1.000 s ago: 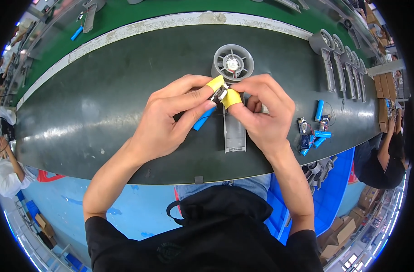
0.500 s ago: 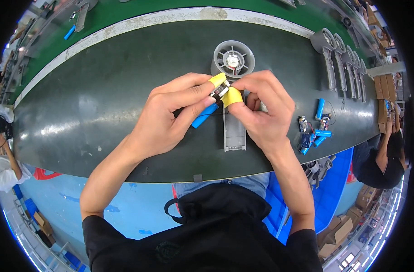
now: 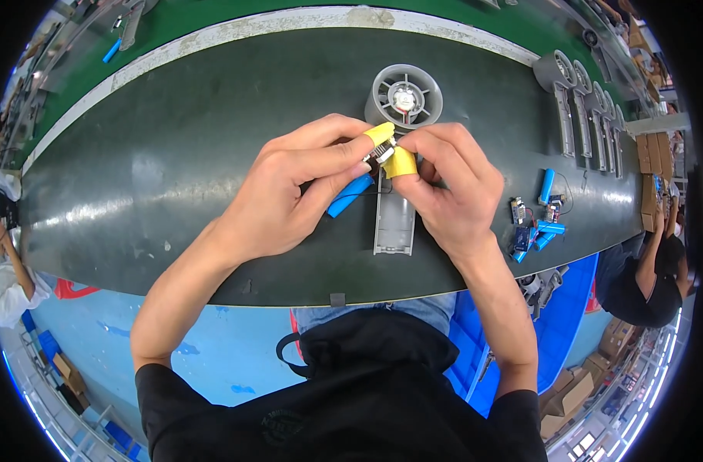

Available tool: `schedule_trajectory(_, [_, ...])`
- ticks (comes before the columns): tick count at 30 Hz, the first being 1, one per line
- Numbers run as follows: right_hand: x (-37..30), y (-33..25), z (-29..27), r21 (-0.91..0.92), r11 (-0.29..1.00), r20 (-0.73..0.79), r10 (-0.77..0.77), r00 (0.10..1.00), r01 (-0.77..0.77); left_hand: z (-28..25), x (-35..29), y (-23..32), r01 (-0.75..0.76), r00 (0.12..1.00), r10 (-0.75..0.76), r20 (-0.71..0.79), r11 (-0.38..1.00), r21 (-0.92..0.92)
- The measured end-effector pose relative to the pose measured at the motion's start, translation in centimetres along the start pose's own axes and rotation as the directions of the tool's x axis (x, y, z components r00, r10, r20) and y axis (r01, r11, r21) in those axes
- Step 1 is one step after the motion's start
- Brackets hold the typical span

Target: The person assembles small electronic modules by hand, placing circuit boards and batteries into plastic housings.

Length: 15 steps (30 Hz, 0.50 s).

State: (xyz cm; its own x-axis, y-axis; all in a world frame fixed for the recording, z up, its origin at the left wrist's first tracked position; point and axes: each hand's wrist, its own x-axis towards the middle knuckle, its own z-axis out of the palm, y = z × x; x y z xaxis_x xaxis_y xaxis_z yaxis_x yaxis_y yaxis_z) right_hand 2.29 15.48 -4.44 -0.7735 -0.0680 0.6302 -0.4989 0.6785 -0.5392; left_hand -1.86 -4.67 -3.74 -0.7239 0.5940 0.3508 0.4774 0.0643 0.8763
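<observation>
Between my fingertips is a small circuit board (image 3: pixel 381 152) with white and metal parts. My left hand (image 3: pixel 278 189) pinches it from the left, with a yellow cover on one fingertip. My right hand (image 3: pixel 461 189) closes in from the right, a yellow-covered finger against the board; whether it also pinches a thin wire cannot be made out. A blue cylindrical battery (image 3: pixel 350 195) hangs under my left fingers, with a dark wire beside it. Just beyond lies a grey handheld fan housing (image 3: pixel 375 96) with a round spoked head; its open handle shell (image 3: pixel 395 223) runs toward me, partly hidden by my hands.
On the right of the dark table (image 3: pixel 174 154) lie several blue batteries (image 3: pixel 548 185) with circuit boards. Farther right stand several grey fan housings (image 3: pixel 554 71) in a row. A blue bin (image 3: pixel 559 323) with grey parts is below the table edge. Other people sit at both sides.
Both hands keep their grip on the board, with only slight finger movement. The fan housing looks slightly turned, its head a little to the right. The whole view has shifted slightly.
</observation>
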Motion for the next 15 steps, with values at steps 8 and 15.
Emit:
schedule_trajectory(8, [0.0, 0.4, -0.2, -0.071, 0.990, 0.026, -0.123, 0.992, 0.125, -1.0, 0.3, 0.1, 0.023, 0.990, -0.018, 0.137, 0.999, -0.030])
schedule_trajectory(15, [0.1, 0.4, -0.1, -0.058, 0.983, -0.001, -0.172, 0.985, 0.172, -1.1, 0.4, 0.3, 0.115, 0.982, -0.095, 0.162, 0.987, -0.113])
